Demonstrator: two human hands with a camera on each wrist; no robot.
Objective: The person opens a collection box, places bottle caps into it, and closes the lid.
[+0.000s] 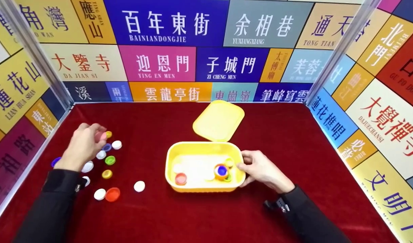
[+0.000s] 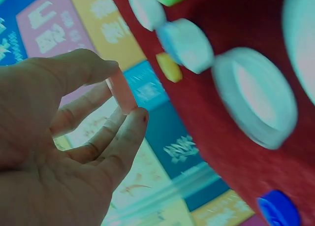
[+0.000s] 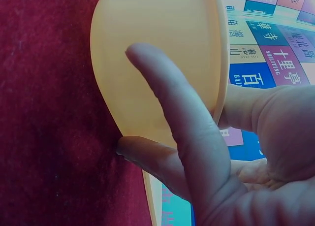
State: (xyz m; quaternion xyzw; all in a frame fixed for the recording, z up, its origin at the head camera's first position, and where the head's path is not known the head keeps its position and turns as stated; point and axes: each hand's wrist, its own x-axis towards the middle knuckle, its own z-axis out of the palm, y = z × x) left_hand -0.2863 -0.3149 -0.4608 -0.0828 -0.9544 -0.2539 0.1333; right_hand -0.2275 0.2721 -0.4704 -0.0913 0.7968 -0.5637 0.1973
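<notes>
My left hand [image 1: 86, 141] pinches a pinkish bottle cap [image 2: 122, 90] between thumb and fingertip, raised over the loose caps on the left. In the head view that cap is mostly hidden by the fingers. My right hand [image 1: 265, 168] grips the right end of a yellow plastic box [image 1: 199, 189], with the thumb over the rim and fingers [image 3: 170, 93] against the outer wall. Inside the box lie a red cap [image 1: 181, 179], a blue-and-orange cap stack [image 1: 221, 171] and a few yellow, green and whitish caps.
Several caps lie scattered at left, among them a green cap [image 1: 110, 160], a red cap [image 1: 112, 194] and a blue cap [image 1: 56, 162]. A white cap [image 1: 139, 186] lies left of the box. Behind it rests the yellow lid [image 1: 219, 121]. Printed panels surround the red cloth [image 1: 206, 219].
</notes>
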